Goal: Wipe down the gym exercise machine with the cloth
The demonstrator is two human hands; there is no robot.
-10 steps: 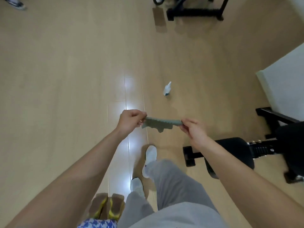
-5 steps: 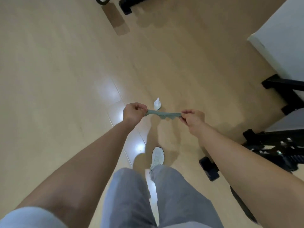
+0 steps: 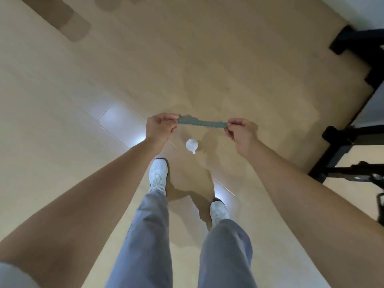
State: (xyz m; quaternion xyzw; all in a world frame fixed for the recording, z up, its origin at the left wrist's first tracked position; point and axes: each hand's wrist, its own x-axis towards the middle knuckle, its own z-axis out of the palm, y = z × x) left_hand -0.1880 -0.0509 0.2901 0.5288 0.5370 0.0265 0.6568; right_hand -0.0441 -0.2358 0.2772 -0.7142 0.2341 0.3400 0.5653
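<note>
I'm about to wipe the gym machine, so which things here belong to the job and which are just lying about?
For the job: grey-green cloth, pinched by left hand and right hand; black machine frame; small white bottle, probably cleaner.
Lying about: brown patch on the floor.

**Surface materials and finishes**

The cloth is a grey-green textile, matt, with a nubbly texture. The floor is pale wood-look planking, smooth and glossy enough to mirror the lights. The bottle looks like whitish translucent plastic. The machine frame is black and matt. The trousers are soft grey fabric. The shoes are white and matt.
</note>
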